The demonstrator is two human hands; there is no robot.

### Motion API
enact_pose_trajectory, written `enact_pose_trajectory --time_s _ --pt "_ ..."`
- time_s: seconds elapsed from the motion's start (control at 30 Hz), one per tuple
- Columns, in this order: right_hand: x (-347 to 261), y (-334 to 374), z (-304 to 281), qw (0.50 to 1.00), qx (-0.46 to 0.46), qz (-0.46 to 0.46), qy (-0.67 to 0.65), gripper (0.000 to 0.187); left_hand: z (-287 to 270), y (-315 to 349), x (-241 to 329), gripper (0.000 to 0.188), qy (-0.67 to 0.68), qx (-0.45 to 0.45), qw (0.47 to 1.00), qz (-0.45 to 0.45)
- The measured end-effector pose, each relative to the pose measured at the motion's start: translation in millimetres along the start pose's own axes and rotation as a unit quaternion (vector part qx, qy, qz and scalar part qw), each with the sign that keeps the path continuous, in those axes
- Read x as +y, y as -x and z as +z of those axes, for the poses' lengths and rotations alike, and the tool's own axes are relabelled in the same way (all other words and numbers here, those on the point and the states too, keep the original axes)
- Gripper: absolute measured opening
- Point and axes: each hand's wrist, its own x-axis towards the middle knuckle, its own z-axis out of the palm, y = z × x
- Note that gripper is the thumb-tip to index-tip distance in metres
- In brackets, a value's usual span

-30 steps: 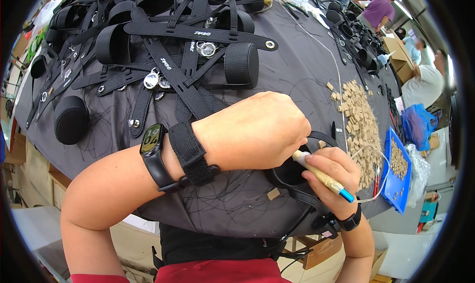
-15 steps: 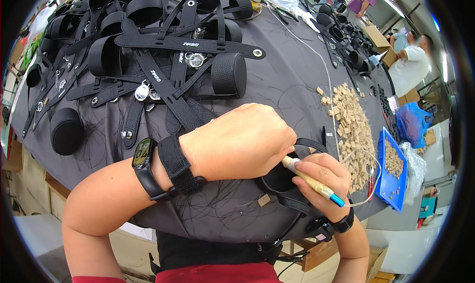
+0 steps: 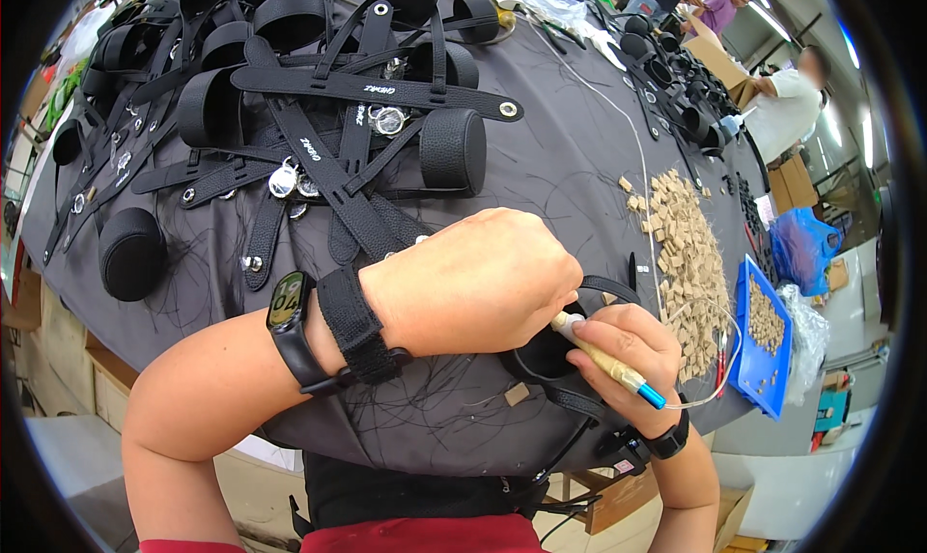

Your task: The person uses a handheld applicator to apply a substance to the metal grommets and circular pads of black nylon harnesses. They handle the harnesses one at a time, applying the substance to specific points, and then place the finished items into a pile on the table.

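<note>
Lower right of the frame — your right hand (image 3: 628, 345) grips a pen-like tool (image 3: 606, 362), your left hand (image 3: 473, 283) fisted over a black strap loop (image 3: 546, 355).

Pen-like tool (image 3: 603, 362): slim, yellowish barrel w/ pale tip at upper left and blue cap at lower right end; thin clear tube runs off the blue end, looping up to the right. Lies tilted, tip up-left, pinched in the right hand (image 3: 628, 345), tip right at the left hand (image 3: 473, 283). Black strap piece (image 3: 555, 355): dark leather-look loop w/ rounded padded part, sits on dark grey cloth near the table's front edge, mostly hidden under the left hand, which is closed over it; a thin strap end shows past the knuckles, right side.
</note>
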Motion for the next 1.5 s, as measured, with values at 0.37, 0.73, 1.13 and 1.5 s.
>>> enact_pose_trajectory --time_s 0.37,0.73,1.13,1.5 --pt "-1 -1 0 1.000 -0.006 0.002 0.010 0.035 0 0 1 0.020 0.010 0.007 1.000 -0.003" --pt "3 13 -8 0.989 0.053 0.097 -0.098 0.020 -6 1 1 0.019 -0.015 0.043 0.998 -0.043" --pt "-1 35 -55 0.995 0.104 0.010 -0.003 0.036 -34 45 57 0.048 -0.006 0.006 0.970 -0.242" --pt "8 22 -55 0.993 0.092 -0.006 -0.074 0.035 -1 33 62 0.042 -0.032 -0.082 0.978 -0.190"
